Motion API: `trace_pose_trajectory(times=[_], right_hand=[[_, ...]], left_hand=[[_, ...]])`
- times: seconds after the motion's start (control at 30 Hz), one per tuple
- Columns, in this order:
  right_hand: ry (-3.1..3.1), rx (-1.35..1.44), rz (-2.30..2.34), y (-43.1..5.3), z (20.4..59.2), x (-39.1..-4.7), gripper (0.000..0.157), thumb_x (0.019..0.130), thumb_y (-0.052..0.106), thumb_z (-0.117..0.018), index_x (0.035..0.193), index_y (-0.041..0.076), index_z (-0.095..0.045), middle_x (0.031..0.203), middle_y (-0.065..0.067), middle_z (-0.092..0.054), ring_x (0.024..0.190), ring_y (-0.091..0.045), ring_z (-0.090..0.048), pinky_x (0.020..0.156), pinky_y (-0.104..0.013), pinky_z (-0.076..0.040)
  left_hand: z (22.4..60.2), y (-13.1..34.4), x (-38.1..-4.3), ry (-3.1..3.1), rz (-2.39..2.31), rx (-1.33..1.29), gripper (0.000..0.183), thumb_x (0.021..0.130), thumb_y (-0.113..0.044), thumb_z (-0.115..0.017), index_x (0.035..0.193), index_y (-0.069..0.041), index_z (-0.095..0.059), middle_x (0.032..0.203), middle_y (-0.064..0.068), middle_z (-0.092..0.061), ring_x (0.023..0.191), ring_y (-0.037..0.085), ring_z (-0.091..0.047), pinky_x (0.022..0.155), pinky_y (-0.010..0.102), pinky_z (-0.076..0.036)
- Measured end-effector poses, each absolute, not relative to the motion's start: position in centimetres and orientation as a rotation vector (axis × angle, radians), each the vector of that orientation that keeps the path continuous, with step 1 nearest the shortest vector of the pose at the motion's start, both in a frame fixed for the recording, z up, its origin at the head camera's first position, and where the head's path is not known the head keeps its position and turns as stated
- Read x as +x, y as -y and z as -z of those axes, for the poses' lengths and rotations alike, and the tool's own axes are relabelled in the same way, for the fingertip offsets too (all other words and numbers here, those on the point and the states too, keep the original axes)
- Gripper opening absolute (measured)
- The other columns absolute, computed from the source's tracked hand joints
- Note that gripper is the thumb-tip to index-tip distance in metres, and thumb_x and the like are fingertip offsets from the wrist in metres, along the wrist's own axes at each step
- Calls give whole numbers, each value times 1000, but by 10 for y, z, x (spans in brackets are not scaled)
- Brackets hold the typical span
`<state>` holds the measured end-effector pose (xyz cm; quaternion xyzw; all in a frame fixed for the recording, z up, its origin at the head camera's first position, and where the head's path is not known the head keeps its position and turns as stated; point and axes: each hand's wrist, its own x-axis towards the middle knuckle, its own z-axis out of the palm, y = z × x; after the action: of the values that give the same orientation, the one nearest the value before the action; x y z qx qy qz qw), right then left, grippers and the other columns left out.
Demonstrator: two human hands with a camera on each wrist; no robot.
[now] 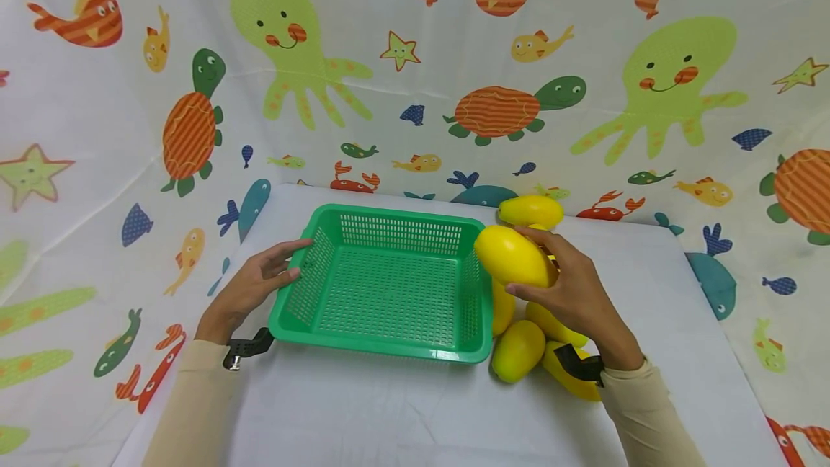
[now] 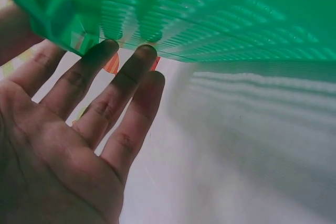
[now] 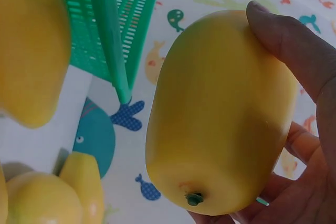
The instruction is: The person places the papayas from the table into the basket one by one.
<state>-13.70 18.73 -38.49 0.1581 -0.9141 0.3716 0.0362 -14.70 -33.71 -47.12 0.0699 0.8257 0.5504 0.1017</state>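
A green plastic basket (image 1: 389, 294) with slotted walls stands on the white table, nothing inside it. At its left rim rests my left hand (image 1: 259, 283), the thumb and index tip on the edge. In the left wrist view the other fingers (image 2: 113, 98) stretch nearly straight under the rim along the outer wall. My right hand (image 1: 570, 287) grips a smooth yellow mango (image 1: 512, 256) between thumb and fingers, up at the basket's right rim. Its small green stem shows in the right wrist view, where the mango (image 3: 220, 114) is apart from the basket.
Several more yellow mangoes lie to the basket's right, one mango (image 1: 530, 212) at the back and a greenish one (image 1: 519, 350) near the front corner. Behind and at the sides hangs a white curtain (image 1: 402, 13) printed with sea animals.
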Motion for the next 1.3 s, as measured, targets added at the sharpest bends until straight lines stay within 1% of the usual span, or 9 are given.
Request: trace_pose_trajectory(times=[0.1, 0.17, 0.37, 0.5, 0.6, 0.73, 0.87, 1.07, 1.3], right_hand=[[2797, 523, -1172, -182, 385, -138, 84, 75, 38, -87, 147, 38, -43, 141, 5, -52, 116, -20, -54, 94, -56, -55], [2792, 548, -1183, -178, 384, -138, 85, 74, 38, -88, 146, 40, -43, 140, 8, -53, 116, -17, -54, 94, -53, -56], [2804, 606, -1192, -168, 383, -138, 84, 74, 45, -86, 146, 39, -43, 138, 12, -53, 114, -13, -52, 94, -47, -56], [2817, 626, -1219, -162, 384, -138, 83, 74, 45, -86, 146, 37, -44, 141, 13, -51, 116, -13, -51, 95, -47, -55], [2830, 642, -1237, -158, 386, -137, 83, 74, 42, -86, 146, 37, -43, 143, 13, -50, 119, -13, -51, 97, -47, -55], [2847, 663, -1221, -152, 387, -136, 83, 75, 38, -87, 146, 39, -43, 145, 14, -49, 124, -13, -50, 100, -48, -53], [2859, 691, -1203, -146, 389, -136, 83, 76, 39, -86, 146, 40, -42, 146, 14, -48, 126, -14, -50, 102, -48, -52], [2871, 752, -1192, -139, 391, -137, 81, 76, 46, -84, 146, 40, -42, 144, 15, -50, 123, -13, -52, 102, -47, -52], [2867, 833, -1244, -129, 395, -139, 81, 76, 44, -84, 146, 37, -44, 142, 17, -51, 122, -11, -52, 105, -46, -50]], left_hand=[[472, 338, -147, -2440, -1627, 218, 52, 99, -28, -63, 147, -33, -46, 161, -4, -34, 149, 41, -28, 113, 71, -26], [473, 338, -147, -2438, -1631, 229, 52, 99, -27, -62, 148, -32, -46, 161, -4, -34, 150, 40, -28, 114, 70, -27], [474, 339, -148, -2436, -1633, 246, 51, 99, -27, -62, 148, -32, -46, 161, -3, -34, 149, 40, -29, 114, 69, -29], [474, 339, -148, -2436, -1631, 240, 51, 99, -28, -62, 148, -32, -46, 161, -3, -34, 148, 40, -31, 114, 69, -29], [474, 339, -148, -2432, -1635, 240, 51, 100, -27, -61, 148, -32, -45, 161, -2, -34, 148, 39, -32, 114, 68, -29], [475, 340, -148, -2428, -1639, 247, 51, 100, -26, -61, 148, -33, -45, 160, -3, -35, 147, 38, -34, 114, 66, -32], [476, 340, -148, -2429, -1639, 254, 51, 100, -26, -61, 148, -33, -45, 160, -3, -36, 147, 37, -35, 114, 65, -33], [475, 340, -148, -2424, -1643, 246, 50, 100, -26, -61, 148, -33, -46, 160, -3, -36, 146, 37, -36, 114, 65, -33], [475, 339, -148, -2414, -1651, 230, 51, 100, -27, -61, 148, -32, -46, 159, -3, -36, 146, 36, -37, 114, 65, -32]])
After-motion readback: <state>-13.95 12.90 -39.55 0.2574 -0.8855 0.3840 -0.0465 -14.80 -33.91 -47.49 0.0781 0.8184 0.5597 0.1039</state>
